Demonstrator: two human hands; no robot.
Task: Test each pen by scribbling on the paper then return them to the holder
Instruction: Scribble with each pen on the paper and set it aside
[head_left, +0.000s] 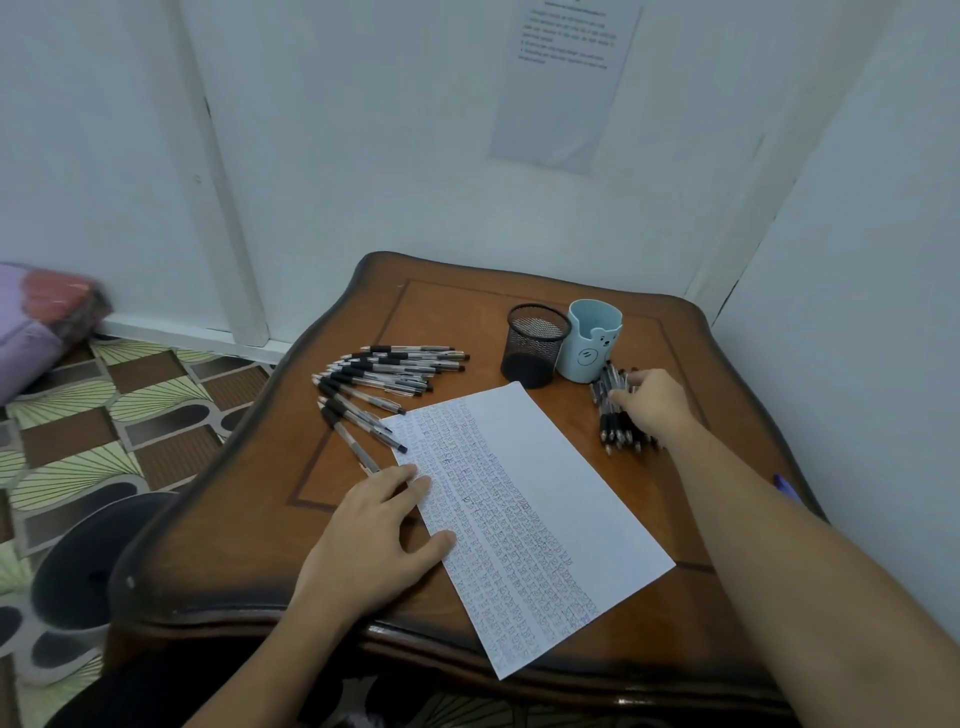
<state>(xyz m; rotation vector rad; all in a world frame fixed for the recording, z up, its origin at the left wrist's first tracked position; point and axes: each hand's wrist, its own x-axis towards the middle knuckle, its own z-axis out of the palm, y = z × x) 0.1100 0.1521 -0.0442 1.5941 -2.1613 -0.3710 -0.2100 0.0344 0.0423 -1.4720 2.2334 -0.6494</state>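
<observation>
Scribble-filled paper (524, 499) lies angled on the worktop (249, 519). Left hand (374, 540) presses its edge, fingers straight. Right hand (654, 405) curls its grip round pens (615, 423) piled beside the blue holder (592, 340).

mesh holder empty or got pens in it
Empty: nothing stands above the rim of the black mesh holder, and the inside seen over it is bare.

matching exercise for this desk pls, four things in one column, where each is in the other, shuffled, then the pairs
1. black mesh holder
2. blue bear cup
3. fanned pens
4. left hand

a. flat on the paper's left edge
b. spread on the table, left of the paper
c. behind the bunched pens the right hand touches
d. behind the paper's far corner

Pairs: 1-d, 2-c, 3-b, 4-a
</observation>
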